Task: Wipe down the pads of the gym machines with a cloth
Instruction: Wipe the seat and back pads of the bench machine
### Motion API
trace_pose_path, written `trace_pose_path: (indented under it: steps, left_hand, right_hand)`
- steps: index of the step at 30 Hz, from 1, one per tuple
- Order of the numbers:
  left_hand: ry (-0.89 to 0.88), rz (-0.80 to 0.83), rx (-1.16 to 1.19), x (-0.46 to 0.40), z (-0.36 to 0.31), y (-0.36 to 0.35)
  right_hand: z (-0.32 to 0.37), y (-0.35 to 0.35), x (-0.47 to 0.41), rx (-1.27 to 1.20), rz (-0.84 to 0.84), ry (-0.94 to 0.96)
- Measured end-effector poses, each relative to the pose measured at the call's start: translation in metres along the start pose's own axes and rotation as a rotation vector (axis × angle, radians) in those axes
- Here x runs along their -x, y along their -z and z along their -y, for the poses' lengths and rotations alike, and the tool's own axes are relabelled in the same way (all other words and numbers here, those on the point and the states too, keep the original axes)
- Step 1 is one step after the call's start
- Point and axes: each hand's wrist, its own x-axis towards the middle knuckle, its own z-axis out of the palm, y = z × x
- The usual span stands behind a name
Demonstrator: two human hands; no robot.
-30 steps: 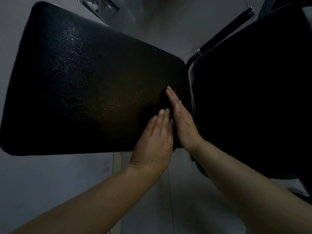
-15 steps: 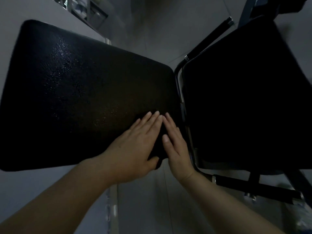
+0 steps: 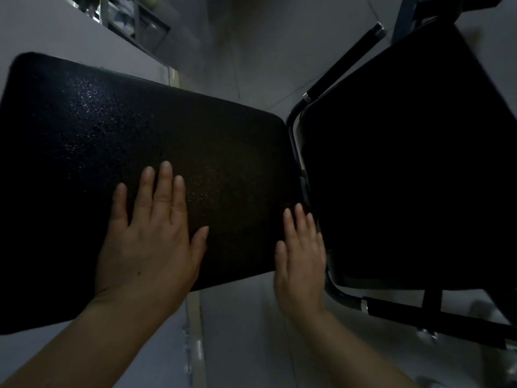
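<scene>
A large black textured pad fills the left and middle of the view, with shiny specks near its upper left. My left hand lies flat on the pad's near part, fingers spread. My right hand rests flat at the pad's near right corner, fingers together, partly over the edge. A second black pad sits to the right, very dark. No cloth can be made out in the dim light; whether one lies under a hand cannot be told.
A dark metal tube frame runs between the two pads, with black foam-covered bars at the upper right and lower right. Grey floor lies below. Shelving stands at the upper left.
My hands were together at the pad's near right corner. The left hand has slid left along the pad and the right hand stays by the corner. The view has tilted slightly.
</scene>
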Motion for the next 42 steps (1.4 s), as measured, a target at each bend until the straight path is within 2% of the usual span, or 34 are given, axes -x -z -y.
trace_pose_path:
  steps: [6,11,20,28,31,35,37,39,42]
  left_hand:
    - [-0.007,0.003,0.044,0.000,-0.001,-0.001]
    - [-0.024,0.016,0.057,-0.001,-0.002,-0.002]
    - [-0.004,0.018,0.080,-0.003,-0.003,-0.003]
    - [0.010,0.056,0.078,-0.003,-0.004,0.003]
    - [0.049,0.061,0.054,-0.003,-0.004,0.010]
    - [0.034,0.159,0.001,-0.002,-0.006,0.016]
    - [0.029,0.102,0.088,0.001,-0.002,0.014]
    - [0.018,0.039,0.276,0.002,0.001,0.014]
    - [0.031,0.025,0.588,0.003,0.008,0.026]
  right_hand:
    - [-0.017,0.013,-0.047,-0.102,0.114,-0.037]
    - [-0.013,0.015,-0.097,0.002,0.201,0.006]
    - [0.004,0.007,-0.179,-0.016,0.226,-0.042]
    - [0.005,0.014,-0.140,0.080,0.150,-0.042]
    - [0.008,0.029,-0.120,0.175,0.212,-0.098]
    - [0.024,0.053,-0.095,0.311,0.259,-0.085]
    - [0.039,0.061,-0.085,0.251,0.223,-0.034]
    - [0.061,0.072,-0.079,0.058,0.138,-0.001]
    - [0.108,0.094,-0.078,-0.234,0.047,-0.071]
